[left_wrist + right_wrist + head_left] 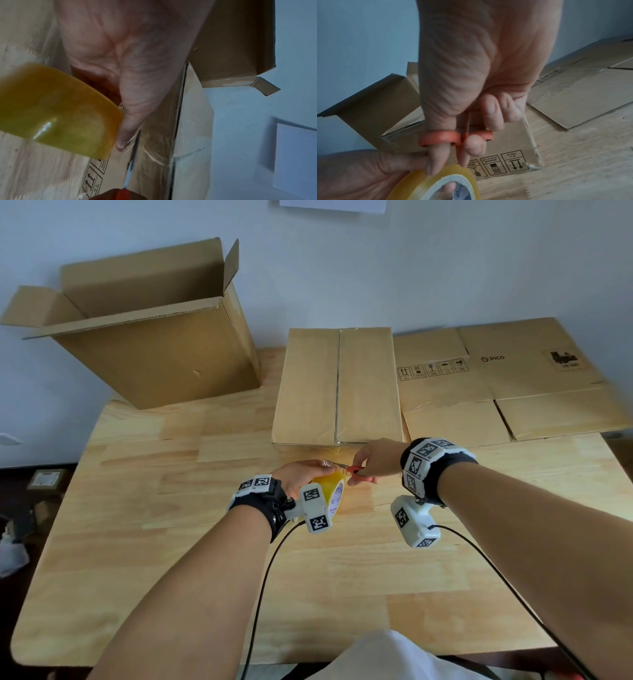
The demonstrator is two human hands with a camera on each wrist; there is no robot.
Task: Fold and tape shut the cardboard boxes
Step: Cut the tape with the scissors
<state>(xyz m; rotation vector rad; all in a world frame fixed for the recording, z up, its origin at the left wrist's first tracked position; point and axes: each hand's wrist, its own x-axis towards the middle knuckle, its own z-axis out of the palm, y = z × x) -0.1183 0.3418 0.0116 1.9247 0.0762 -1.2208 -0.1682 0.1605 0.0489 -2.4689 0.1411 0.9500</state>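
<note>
A closed cardboard box (337, 386) with clear tape along its top seam stands mid-table. Just in front of its near face, my left hand (301, 474) grips a yellowish roll of tape (330, 491); the roll (56, 112) fills the lower left of the left wrist view. My right hand (375, 460) holds red-handled scissors (356, 471), thumb and fingers through the loops (440, 138). The thin blades (132, 165) point toward my left fingertips, beside the box's front face (501, 152). The tape roll (436, 184) sits below the scissors in the right wrist view.
A large open box (150, 337) with raised flaps stands at the back left against the wall. Flattened printed cardboard (513, 381) lies at the back right. The wooden table (205, 559) extends toward me; cables trail from both wrist cameras.
</note>
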